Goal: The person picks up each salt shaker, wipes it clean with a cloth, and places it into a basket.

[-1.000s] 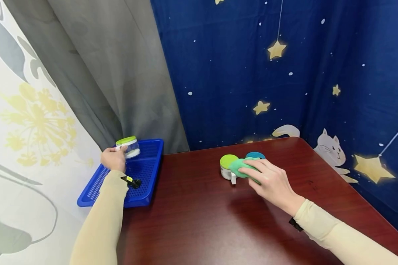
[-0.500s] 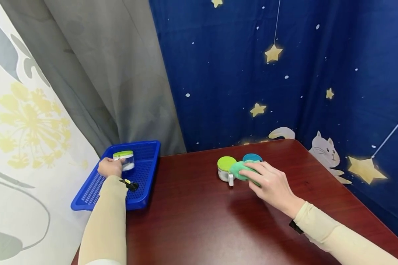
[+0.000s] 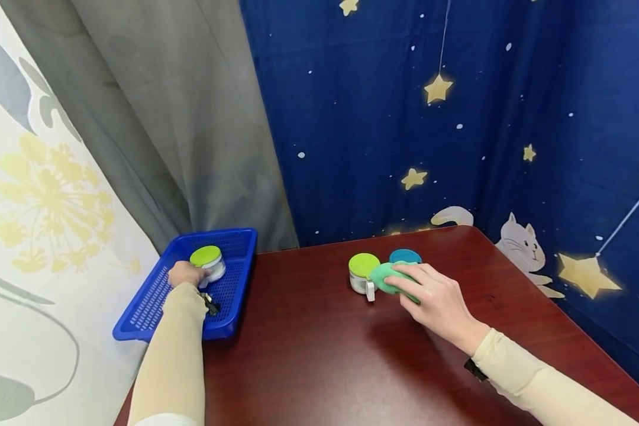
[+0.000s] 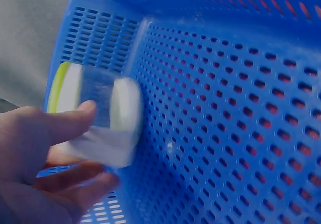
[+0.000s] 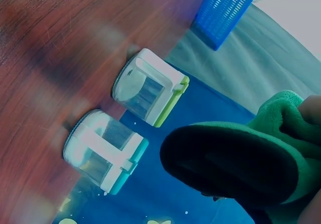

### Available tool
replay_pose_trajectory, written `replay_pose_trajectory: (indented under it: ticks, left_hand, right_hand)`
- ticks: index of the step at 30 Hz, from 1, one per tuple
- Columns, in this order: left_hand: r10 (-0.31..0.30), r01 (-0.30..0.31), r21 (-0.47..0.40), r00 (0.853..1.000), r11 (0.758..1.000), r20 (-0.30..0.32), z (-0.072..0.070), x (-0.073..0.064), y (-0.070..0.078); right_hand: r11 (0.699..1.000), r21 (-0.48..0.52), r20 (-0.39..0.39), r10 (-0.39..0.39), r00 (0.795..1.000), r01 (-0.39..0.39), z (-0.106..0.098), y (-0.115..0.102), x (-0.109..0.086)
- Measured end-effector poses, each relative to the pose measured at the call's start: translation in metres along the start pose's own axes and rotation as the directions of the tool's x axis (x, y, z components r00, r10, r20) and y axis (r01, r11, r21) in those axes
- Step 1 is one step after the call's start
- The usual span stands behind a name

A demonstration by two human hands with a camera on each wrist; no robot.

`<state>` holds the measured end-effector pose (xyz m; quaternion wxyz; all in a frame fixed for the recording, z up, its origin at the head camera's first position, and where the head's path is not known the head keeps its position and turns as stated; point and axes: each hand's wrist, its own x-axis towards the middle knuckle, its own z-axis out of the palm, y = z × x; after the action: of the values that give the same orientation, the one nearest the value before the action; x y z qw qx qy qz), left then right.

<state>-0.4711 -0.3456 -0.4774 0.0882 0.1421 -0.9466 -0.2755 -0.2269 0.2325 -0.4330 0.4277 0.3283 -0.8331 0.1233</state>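
Note:
In the blue plastic basket [image 3: 239,272] on the left, a clear jar with a lime lid [image 3: 206,257] stands slightly tilted. My left hand [image 3: 187,274] is at its white handle, thumb across the jar's side and fingers around the handle in the left wrist view. My right hand [image 3: 431,299] grips a soft green fuzzy item [image 3: 389,277], which shows a flat black oval face in the right wrist view. Just beyond it on the table stand another lime-lidded jar [image 5: 150,87] and a blue-lidded jar [image 5: 105,151], each with a white handle. The green item partly hides both in the head view.
The dark red wooden table [image 3: 298,349] spans the middle and right. A grey curtain [image 3: 191,118] hangs behind the basket, and a blue starry curtain [image 3: 351,148] lines the back. A floral white cloth [image 3: 48,195] borders the left side.
My left hand has lowered the lime-lidded jar into the basket, and the jar has turned so its handle faces me. My right hand keeps its grip on the green item, almost unmoved.

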Motion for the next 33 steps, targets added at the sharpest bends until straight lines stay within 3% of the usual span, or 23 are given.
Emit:
replay_pose_trajectory:
  ticks: [4,7,16,19,23,29,33]
  left_hand:
    - [-0.031,0.031,0.003,0.993,1.0,0.113,-0.003,-0.004,0.002]
    - [0.003,-0.004,0.004,0.99,1.0,0.143,-0.013,-0.004,0.01]
    - [0.03,-0.037,0.08,0.996,0.996,0.083,-0.041,-0.016,0.031]
    - [0.085,-0.09,0.081,0.994,0.993,0.073,-0.047,-0.025,0.035]
    - [0.145,-0.149,0.051,0.987,0.988,0.074,-0.051,-0.045,0.048]
    - [0.185,-0.188,0.015,0.975,0.982,0.122,-0.052,-0.081,0.081]
    - [0.273,-0.277,0.032,0.958,0.96,0.087,-0.043,-0.108,0.105]
  right_hand:
    - [1.0,-0.007,-0.003,-0.003,1.0,0.003,-0.003,0.001,-0.001]
    - [1.0,-0.014,-0.019,0.003,1.0,-0.003,-0.004,0.002,0.0]
    - [1.0,0.004,-0.028,-0.011,1.0,0.011,-0.002,0.0,-0.001]
    - [1.0,0.008,-0.029,-0.008,1.0,0.008,-0.002,-0.001,-0.001]
    - [1.0,0.01,-0.035,0.0,0.999,0.001,-0.004,0.001,-0.001]
    - [1.0,-0.002,-0.039,0.013,0.999,-0.013,-0.007,0.003,-0.002]
    - [1.0,-0.011,-0.047,0.021,0.999,-0.022,-0.009,0.005,-0.004]
